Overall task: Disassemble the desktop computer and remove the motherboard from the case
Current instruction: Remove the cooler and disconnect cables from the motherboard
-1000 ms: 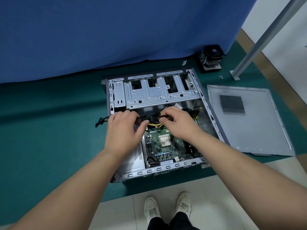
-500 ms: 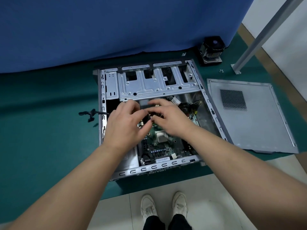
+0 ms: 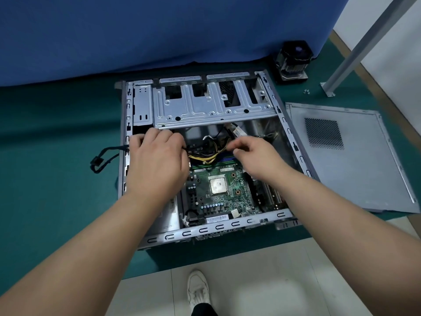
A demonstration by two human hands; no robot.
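Both hands are down in the open grey steel case (image 3: pixel 296 142), left hand (image 3: pixel 157 160) curled round the black cable bundle (image 3: pixel 102 159), right hand (image 3: pixel 255 153) pinching yellow-and-black wires (image 3: pixel 205 158), probably freeing the seated green motherboard (image 3: pixel 218 192).

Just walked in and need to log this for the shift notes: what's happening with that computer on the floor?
A person is taking apart a desktop computer case lying open on a green mat. Both hands are among the cables above the motherboard: the left hand grips a black cable bundle that trails out over the case's left wall, while the right hand pinches wires near the yellow-and-black wires. The motherboard sits in the case. The side panel and a cooler fan lie aside.
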